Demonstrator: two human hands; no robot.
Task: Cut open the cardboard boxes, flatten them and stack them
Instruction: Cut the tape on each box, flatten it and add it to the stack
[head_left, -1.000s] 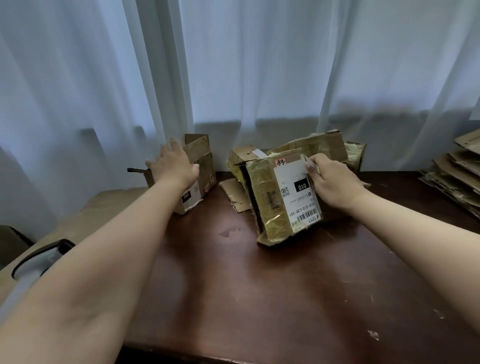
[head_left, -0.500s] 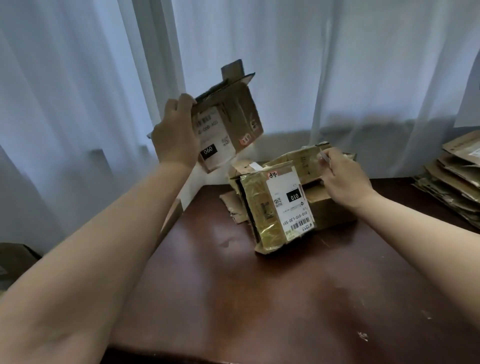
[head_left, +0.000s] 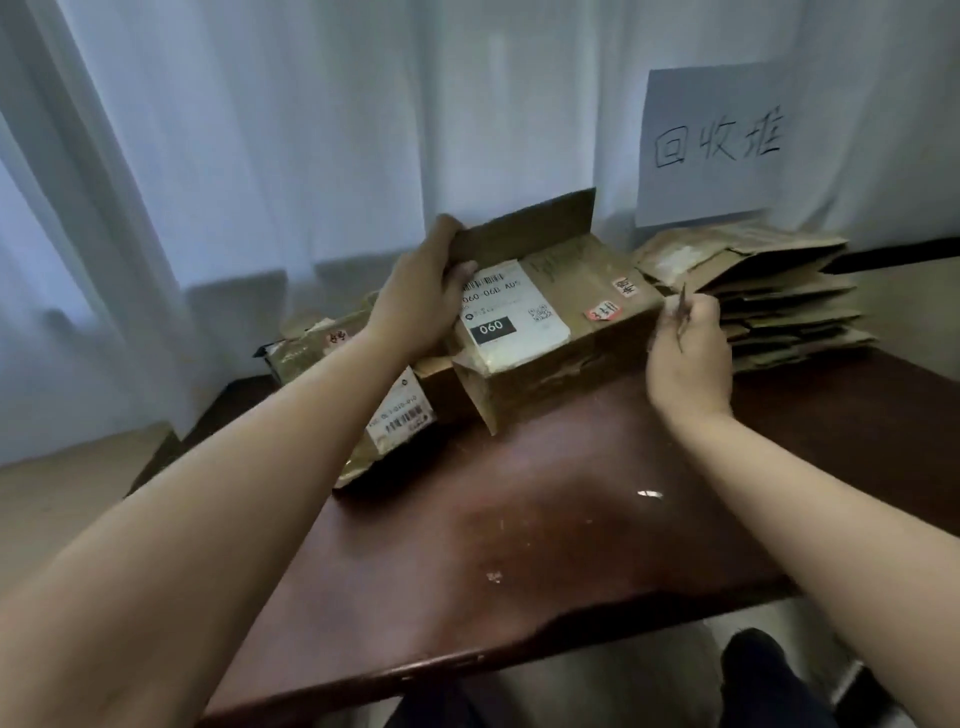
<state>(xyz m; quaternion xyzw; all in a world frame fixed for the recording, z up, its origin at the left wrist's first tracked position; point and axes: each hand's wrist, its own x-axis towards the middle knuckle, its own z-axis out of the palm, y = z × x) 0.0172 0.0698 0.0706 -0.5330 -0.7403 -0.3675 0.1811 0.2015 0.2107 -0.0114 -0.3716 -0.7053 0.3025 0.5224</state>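
A brown cardboard box (head_left: 582, 332) with a white label marked 060 lies on the dark wooden table (head_left: 545, 545), one flap raised at its far side. My left hand (head_left: 415, 301) grips the box's left end, fingers curled over the flap. At the box's right end, my right hand (head_left: 685, 358) holds a thin blade (head_left: 681, 312) pointing up. A second taped box (head_left: 384, 415) with a white barcode label lies to the left, partly under my left forearm. A stack of flattened boxes (head_left: 769, 296) sits at the back right.
A white paper sign (head_left: 711, 140) with handwritten characters hangs on the white curtain above the stack. The table's front edge runs diagonally below my arms. A dark shoe or leg (head_left: 763, 670) shows under the table at lower right.
My left hand lifted the 060 box from the table's left, carried it rightward and set it down mid-table. My right hand left the other box and moved to its right end. The view swung right.
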